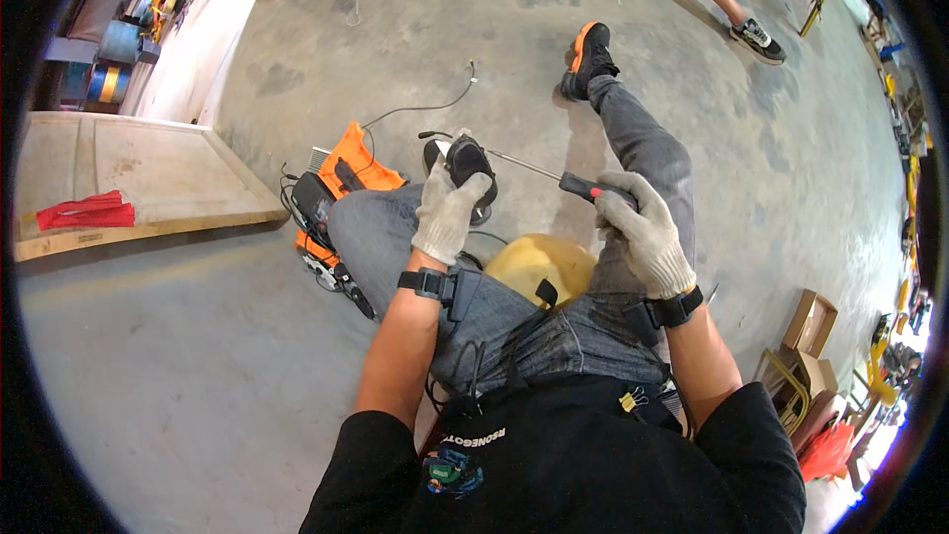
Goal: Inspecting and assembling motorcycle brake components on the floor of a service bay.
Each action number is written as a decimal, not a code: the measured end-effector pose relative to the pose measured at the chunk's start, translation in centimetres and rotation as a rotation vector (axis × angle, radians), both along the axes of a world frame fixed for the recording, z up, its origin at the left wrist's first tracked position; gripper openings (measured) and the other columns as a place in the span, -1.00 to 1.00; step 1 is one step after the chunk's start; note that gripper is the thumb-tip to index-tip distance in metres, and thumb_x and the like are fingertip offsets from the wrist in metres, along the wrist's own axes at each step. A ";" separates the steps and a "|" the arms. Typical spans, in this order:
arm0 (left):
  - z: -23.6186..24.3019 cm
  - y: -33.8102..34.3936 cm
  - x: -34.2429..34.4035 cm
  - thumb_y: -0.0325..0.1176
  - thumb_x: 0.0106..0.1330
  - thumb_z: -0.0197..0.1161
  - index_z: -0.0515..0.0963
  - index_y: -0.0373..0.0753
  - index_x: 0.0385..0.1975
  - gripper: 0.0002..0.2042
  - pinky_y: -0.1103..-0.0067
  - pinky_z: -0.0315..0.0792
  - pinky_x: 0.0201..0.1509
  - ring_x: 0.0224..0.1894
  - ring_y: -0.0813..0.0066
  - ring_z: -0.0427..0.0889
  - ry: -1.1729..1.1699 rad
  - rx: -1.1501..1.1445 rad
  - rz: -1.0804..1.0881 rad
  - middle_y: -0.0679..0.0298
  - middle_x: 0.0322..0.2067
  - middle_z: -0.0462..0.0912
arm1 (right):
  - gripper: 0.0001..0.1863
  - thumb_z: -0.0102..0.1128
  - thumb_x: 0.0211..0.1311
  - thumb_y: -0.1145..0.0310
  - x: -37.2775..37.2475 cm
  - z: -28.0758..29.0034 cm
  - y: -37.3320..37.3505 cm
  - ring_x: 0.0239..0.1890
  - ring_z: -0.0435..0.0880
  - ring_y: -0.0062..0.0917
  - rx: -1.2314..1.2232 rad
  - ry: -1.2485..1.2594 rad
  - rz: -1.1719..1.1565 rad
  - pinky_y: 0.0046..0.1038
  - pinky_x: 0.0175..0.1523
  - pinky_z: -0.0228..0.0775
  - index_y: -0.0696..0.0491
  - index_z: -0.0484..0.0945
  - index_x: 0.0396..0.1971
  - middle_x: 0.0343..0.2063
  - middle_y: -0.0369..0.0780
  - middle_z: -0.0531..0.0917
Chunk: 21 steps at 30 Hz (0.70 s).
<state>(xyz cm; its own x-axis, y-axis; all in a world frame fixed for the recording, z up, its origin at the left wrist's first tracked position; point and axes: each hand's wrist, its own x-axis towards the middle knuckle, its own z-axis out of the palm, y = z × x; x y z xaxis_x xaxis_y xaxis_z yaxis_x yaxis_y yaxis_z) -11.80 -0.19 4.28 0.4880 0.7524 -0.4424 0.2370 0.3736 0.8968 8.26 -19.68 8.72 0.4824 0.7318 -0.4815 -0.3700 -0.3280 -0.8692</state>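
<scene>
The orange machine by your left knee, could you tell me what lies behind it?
Behind the orange machine a thin cable trails across the concrete floor. Its near side is hidden under the left leg, so what lies there cannot be seen.

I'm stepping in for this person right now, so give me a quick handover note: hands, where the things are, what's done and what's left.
Left hand, gloved, grips a small black part held over the left knee.
Right hand, gloved, grips the screwdriver by its black-and-red handle; the long shaft reaches to the black part.
An orange-and-black power tool lies on the floor beside the left leg, and a yellow hard hat sits between the legs.
Done: screwdriver set against the part.
Left: whether any screw is out cannot be told.
</scene>
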 end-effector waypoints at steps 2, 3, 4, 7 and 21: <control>-0.2 -0.1 0.0 -0.50 0.30 0.30 0.39 -0.27 0.45 -0.36 0.59 0.53 0.08 -0.09 0.57 0.58 -0.054 -0.011 0.029 0.34 -0.06 0.60 | -0.58 0.29 0.44 0.35 0.0 0.1 0.0 -0.35 0.59 -0.65 0.001 0.021 -0.011 -0.56 -0.23 0.47 0.26 0.53 0.17 -0.35 -0.26 0.62; -0.3 -0.1 0.2 -0.50 0.30 0.30 0.39 -0.27 0.45 -0.36 0.59 0.53 0.08 -0.09 0.57 0.58 -0.056 -0.015 0.023 0.34 -0.06 0.60 | -0.57 0.29 0.45 0.31 0.0 0.2 -0.1 -0.33 0.61 -0.66 -0.008 0.011 -0.010 -0.57 -0.21 0.48 0.25 0.54 0.18 -0.34 -0.27 0.65; -0.2 -0.1 0.3 -0.50 0.30 0.31 0.40 -0.28 0.45 -0.36 0.60 0.53 0.07 -0.09 0.58 0.58 -0.048 -0.006 0.013 0.35 -0.07 0.60 | -0.54 0.29 0.46 0.26 0.1 0.2 -0.2 -0.32 0.63 -0.68 -0.017 0.001 -0.009 -0.57 -0.19 0.49 0.24 0.56 0.20 -0.32 -0.29 0.68; -0.3 0.0 0.0 -0.51 0.30 0.31 0.40 -0.28 0.43 -0.37 0.61 0.53 0.06 -0.10 0.59 0.58 -0.040 0.017 0.006 0.36 -0.07 0.60 | -0.54 0.29 0.46 0.25 -0.1 -0.1 0.0 -0.31 0.63 -0.68 -0.012 -0.004 0.005 -0.57 -0.19 0.49 0.24 0.56 0.20 -0.32 -0.28 0.68; -0.4 -0.3 0.2 -0.55 0.32 0.28 0.37 -0.28 0.49 -0.33 0.65 0.53 -0.06 -0.18 0.64 0.58 -0.019 0.099 -0.031 0.42 -0.14 0.61 | -0.57 0.27 0.43 0.28 -0.1 -0.2 -0.1 -0.27 0.65 -0.66 -0.038 -0.067 0.029 -0.54 -0.12 0.52 0.21 0.58 0.18 -0.31 -0.29 0.67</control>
